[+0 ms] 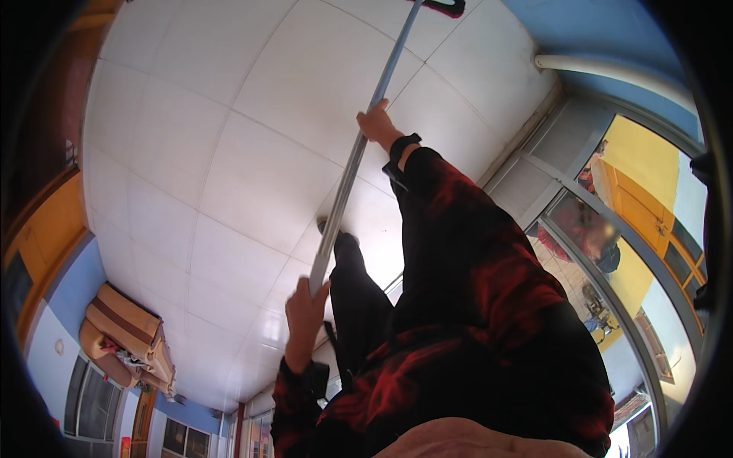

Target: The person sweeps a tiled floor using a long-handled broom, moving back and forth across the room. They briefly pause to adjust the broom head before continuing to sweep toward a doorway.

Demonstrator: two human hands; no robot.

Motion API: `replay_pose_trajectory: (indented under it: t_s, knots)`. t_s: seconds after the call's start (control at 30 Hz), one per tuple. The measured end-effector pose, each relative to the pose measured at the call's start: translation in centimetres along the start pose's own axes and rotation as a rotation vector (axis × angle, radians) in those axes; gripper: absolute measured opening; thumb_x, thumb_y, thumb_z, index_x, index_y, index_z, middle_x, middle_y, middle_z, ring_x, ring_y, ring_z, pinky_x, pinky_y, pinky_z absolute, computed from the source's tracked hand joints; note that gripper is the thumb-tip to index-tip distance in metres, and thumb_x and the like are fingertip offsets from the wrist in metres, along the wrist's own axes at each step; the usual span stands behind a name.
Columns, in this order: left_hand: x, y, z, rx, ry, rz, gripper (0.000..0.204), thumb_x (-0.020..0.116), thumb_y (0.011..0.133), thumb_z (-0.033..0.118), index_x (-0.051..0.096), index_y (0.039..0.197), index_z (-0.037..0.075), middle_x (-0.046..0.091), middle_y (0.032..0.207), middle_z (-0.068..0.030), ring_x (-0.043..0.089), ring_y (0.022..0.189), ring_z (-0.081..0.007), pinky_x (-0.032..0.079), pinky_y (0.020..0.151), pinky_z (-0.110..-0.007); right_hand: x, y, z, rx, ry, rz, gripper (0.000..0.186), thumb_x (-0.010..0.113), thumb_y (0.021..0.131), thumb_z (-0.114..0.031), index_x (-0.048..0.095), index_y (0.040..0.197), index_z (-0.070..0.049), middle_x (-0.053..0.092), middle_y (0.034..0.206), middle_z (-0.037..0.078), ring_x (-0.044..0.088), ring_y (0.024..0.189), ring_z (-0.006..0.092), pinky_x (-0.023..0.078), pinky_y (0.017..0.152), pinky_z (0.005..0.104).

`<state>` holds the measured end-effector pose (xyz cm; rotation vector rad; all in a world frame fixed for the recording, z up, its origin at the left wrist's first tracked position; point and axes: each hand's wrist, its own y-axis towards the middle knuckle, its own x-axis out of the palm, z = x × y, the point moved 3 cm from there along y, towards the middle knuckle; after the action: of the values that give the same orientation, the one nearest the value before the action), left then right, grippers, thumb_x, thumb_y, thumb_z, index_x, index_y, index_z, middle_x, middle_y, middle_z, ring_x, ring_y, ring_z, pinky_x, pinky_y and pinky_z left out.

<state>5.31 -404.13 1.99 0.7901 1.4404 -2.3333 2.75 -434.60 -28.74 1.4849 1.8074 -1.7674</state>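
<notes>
A long silvery mop pole [347,183] runs from the lower middle up to the top of the view. Its dark head with a pink-red edge [449,7] lies on the floor there, partly cut off by the frame. My right hand [376,124] is closed round the pole at its middle. Lower down, my left hand [306,309] grips the pole near its upper end. Dark sleeves with red patches cover both arms, and a dark shoe [324,226] shows beside the pole.
Pale tiles [160,153] cover the floor. On the right stand a metal-framed glass door [588,221] and a white pipe [618,72] along a blue wall. At the lower left is a brown sofa [126,328]. A wooden door [57,221] lines the left side.
</notes>
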Motion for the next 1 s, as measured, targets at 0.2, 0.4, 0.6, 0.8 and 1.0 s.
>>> replay_pose_trajectory:
  t_s: [0.2,0.4,0.6,0.8,1.0]
  knots:
    - [-1.0,-20.9,-18.7,-0.226,0.178,-0.012,0.033,0.066,0.078,0.033,0.052,0.081,0.003,0.059,0.065,-0.0190,0.059,0.066,-0.0402,0.045,0.056,-0.046,10.9,-10.2,-19.4,0.345,1.064,0.408,0.071,0.047,0.089,-0.026,0.011,0.120,0.026,0.054,0.064,0.026,0.058,0.069,0.0406,0.045,0.072,0.0505]
    - [-4.5,-38.6,-24.3,-0.605,0.126,-0.079,0.033,0.070,0.074,0.034,0.054,0.077,0.005,0.057,0.062,-0.0186,0.059,0.063,-0.0400,0.045,0.052,-0.045,16.4,-24.0,-38.7,0.268,0.908,0.135,0.073,0.048,0.083,-0.019,0.000,0.133,0.007,0.056,0.072,0.031,0.060,0.065,0.0369,0.048,0.055,0.0451]
    - [-5.2,-29.2,-21.2,-0.494,0.266,-0.041,0.030,0.069,0.075,0.033,0.056,0.081,0.007,0.058,0.067,-0.0196,0.058,0.065,-0.0416,0.047,0.055,-0.047,11.8,-17.0,-30.9,0.579,1.326,0.125,0.071,0.055,0.081,-0.023,0.013,0.130,0.006,0.057,0.085,0.031,0.059,0.075,0.0431,0.047,0.063,0.0474]
    - [-3.8,-1.8,-8.7,-0.139,0.222,0.044,0.038,0.061,0.081,0.041,0.047,0.079,0.005,0.057,0.062,-0.0195,0.057,0.060,-0.0406,0.045,0.051,-0.047,0.8,-0.5,-11.0,0.531,1.205,0.514,0.067,0.052,0.084,-0.020,0.009,0.128,0.006,0.058,0.067,0.017,0.059,0.060,0.0308,0.041,0.057,0.0500]
    - [-3.1,13.3,1.2,0.148,-0.028,0.155,0.041,0.059,0.083,0.040,0.044,0.072,0.003,0.055,0.059,-0.0181,0.056,0.057,-0.0397,0.043,0.050,-0.045,-6.5,6.0,-2.4,0.422,0.909,0.510,0.026,0.049,0.082,-0.014,0.051,0.100,0.005,0.059,0.064,0.024,0.062,0.058,0.0351,0.035,0.078,0.0662]
